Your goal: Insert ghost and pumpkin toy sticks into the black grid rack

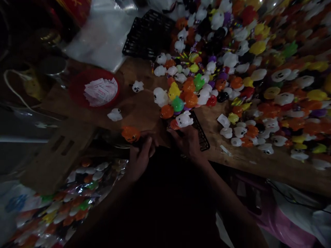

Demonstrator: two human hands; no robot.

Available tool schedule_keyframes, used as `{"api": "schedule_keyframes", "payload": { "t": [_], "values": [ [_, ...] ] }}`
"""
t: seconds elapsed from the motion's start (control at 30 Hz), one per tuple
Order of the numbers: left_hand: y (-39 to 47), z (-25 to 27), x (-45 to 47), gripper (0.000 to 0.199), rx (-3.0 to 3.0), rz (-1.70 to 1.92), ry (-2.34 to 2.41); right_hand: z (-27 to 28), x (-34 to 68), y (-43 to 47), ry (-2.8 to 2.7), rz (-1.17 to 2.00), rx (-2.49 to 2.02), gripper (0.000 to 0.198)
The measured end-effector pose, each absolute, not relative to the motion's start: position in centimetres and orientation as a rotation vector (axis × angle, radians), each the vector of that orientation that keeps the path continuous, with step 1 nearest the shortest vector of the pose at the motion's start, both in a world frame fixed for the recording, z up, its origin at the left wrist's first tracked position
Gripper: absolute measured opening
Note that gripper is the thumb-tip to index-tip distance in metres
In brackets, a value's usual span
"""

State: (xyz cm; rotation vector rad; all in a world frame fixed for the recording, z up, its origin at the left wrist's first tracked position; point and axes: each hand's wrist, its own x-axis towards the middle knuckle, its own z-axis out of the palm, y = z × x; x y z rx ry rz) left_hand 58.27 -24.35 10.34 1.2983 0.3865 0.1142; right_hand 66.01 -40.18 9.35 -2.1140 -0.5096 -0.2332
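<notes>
The wooden table carries a heap of small glossy figures at right. A black lattice tray lies at its near edge, partly hidden by the right hand. The left hand has thumb and fingers drawn together beside the orange figure; whether they clamp it cannot be told. The right fingers are bent just below the white eared figure, over the tray; their grip is likewise indeterminable. Judged by gloss and size, both figures should be light, smooth, somewhat slippery, probably soft-skinned; a light pinch at the sides, clear of the printed faces, is advisable.
</notes>
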Motion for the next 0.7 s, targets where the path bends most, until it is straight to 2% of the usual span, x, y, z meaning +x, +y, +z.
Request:
{"api": "schedule_keyframes", "payload": {
  "t": [0.1, 0.27, 0.4, 0.5, 0.6, 0.7],
  "values": [
    [-24.2, 10.3, 58.2, 0.038, 1.285, 0.055, 0.378, 9.2, 65.9, -40.1, -0.553, -0.279, -2.170, 0.018],
    [-23.9, 10.3, 57.8, 0.023, 1.363, 0.083, 0.284, 8.1, 65.9, -39.6, -0.657, -0.284, -2.271, 0.024],
    [-24.1, 10.8, 57.2, 0.022, 1.418, 0.089, 0.249, 7.7, 66.2, -39.5, -0.698, -0.270, -2.300, 0.020],
    [-24.5, 10.7, 56.3, 0.020, 1.506, 0.073, 0.199, 8.8, 65.4, -40.1, -0.735, -0.182, -2.284, 0.019],
    [-24.9, 10.2, 55.0, 0.020, 1.603, 0.047, 0.208, 11.1, 62.6, -41.3, -0.687, -0.222, -2.294, 0.030],
    [-25.4, 9.7, 54.0, 0.014, 1.664, 0.020, 0.180, 13.2, 58.9, -42.0, -0.666, -0.219, -2.253, 0.024]
  ]
}}
